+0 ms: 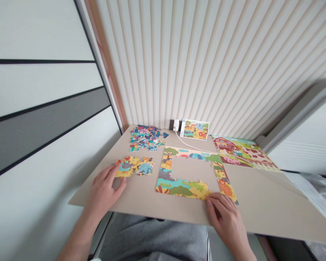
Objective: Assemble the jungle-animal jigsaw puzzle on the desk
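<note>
My left hand (106,188) rests at the left of the table, its fingers apart, touching the near edge of a pile of yellow and blue puzzle pieces (135,166). A puzzle frame (180,190) of joined border pieces lies flat in the middle, with bare table inside its ring. At the frame's lower right edge is my right hand (226,214), fingertips bent together on the border; what they hold, if anything, is hidden. Behind the frame a white-edged reference picture (195,129) leans upright against the wall panel.
Darker blue and purple puzzle pieces (146,137) are heaped at the back left. A farm puzzle (244,152) lies at the right. From a white charger (176,125), a cable runs across the table (260,203) behind the frame.
</note>
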The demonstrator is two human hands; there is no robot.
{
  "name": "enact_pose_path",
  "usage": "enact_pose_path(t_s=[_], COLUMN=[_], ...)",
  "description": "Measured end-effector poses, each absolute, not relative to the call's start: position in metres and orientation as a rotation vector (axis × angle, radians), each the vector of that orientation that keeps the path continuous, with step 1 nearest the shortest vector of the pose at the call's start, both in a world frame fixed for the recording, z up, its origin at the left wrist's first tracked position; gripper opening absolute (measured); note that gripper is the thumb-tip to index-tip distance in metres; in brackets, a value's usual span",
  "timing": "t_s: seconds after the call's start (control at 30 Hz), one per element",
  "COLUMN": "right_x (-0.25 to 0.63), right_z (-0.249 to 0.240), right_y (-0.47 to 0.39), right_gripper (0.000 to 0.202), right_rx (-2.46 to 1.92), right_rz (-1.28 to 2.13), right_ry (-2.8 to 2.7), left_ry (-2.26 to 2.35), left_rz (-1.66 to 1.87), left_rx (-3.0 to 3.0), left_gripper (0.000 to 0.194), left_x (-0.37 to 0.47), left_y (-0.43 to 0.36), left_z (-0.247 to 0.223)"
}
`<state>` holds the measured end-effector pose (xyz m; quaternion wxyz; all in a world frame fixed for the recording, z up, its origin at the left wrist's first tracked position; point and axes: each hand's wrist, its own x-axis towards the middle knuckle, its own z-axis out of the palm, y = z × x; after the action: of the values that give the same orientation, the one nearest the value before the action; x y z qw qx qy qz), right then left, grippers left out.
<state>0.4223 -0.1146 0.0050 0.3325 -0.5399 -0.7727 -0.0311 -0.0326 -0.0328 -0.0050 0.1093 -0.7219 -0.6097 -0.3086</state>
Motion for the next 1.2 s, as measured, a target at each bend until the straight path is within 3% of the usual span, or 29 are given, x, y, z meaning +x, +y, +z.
enact_pose_path(t_s=[0.17,0.37,0.8,1.2], right_x=[0.427,0.43,0.43,0.432], right_z=[-0.001,-0.005,-0.004,-0.007], right_y=[-0.114,-0.112,-0.113,-0.112], right_gripper=[0.01,0.01,0.01,0.011], right_rx=[-1.39,-1.375,-1.381,-1.359], right_rz=[-0.112,-0.147,-0.135,-0.135], right_ry=[-2.025,-2.037,-2.021,-2.03], left_ry=[-1.705,-1.616,-1.563,-1.561], left_rz=[-0.848,-0.692,-0.718,-0.76], left_rx=[-2.287,-2.436,-2.599,-2.652], left_gripper=[0.058,0.049,0.031,0.033], left_x=[-0.034,-0.025,-0.001,0.007], left_y=[-0.059,-0.078,-0.094,-0.097], left_z=[-0.006,-0.003,0.011,0.012])
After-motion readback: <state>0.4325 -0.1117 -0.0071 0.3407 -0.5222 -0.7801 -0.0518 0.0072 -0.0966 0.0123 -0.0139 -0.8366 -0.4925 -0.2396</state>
